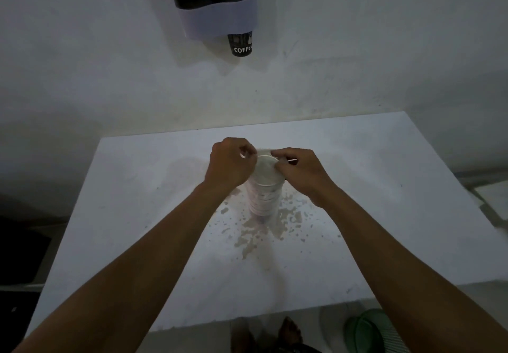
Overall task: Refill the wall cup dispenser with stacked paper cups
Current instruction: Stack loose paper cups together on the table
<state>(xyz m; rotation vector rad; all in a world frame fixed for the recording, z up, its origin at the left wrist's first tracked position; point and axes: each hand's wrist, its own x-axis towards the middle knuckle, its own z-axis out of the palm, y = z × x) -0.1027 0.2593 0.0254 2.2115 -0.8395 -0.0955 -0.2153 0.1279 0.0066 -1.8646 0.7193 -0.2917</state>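
A white table (137, 215) stands against the wall, its top marked near the middle with brownish patches and specks (270, 226). On that stained patch a stack of paper cups (264, 196) stands upright, base on the tabletop, wrapped in what looks like clear film. The rest of the surface is plain white

Both hands are meeting over a stack of paper cups (264, 196) that is standing upright on the white surface (137, 215); the left hand (229, 165) and the right hand (298, 172) are pinching at the stack's top rim from either side; brownish stains (264, 231) are spreading around its base; on the wall above, the cup dispenser (214, 1) is showing a dark cup (240, 45) at its mouth.
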